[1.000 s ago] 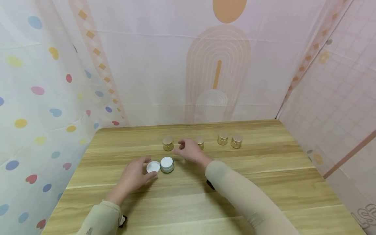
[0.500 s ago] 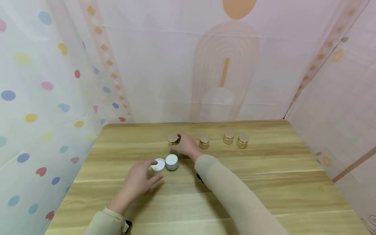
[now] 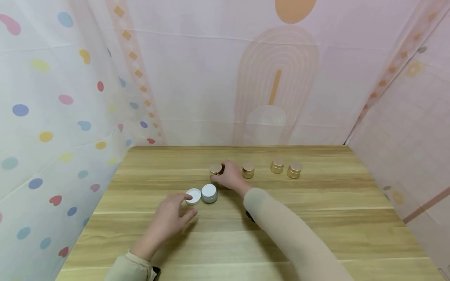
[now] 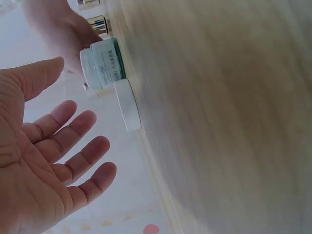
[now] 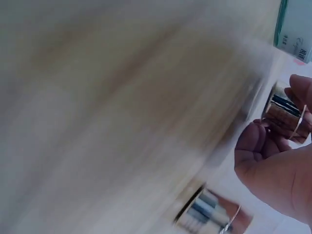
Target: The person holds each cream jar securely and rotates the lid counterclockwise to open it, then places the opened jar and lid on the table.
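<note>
My right hand (image 3: 230, 175) grips a small gold jar (image 3: 215, 168) with thumb and fingers, partly covering it. The right wrist view shows that gold jar (image 5: 282, 111) between thumb and fingers, close over the table. In front stands a pale glass jar (image 3: 209, 194) with a white top face. Next to it on its left, a round white lid (image 3: 193, 196) lies with its hollow side up. My left hand (image 3: 168, 218) is spread with relaxed fingers beside the lid, holding nothing. Printed lettering shows on the glass jar (image 4: 105, 63) in the left wrist view.
To the right of my right hand stand more gold jars: one close by (image 3: 248, 170) and two farther right, a gold jar (image 3: 277, 166) and another gold jar (image 3: 294, 170). The wooden table (image 3: 225, 242) ends at a patterned cloth backdrop (image 3: 197, 78).
My right hand has reached left to the leftmost gold jar, taken hold of it and shifted it slightly right. My left hand has drawn back from the lid. The head view has turned a little left.
</note>
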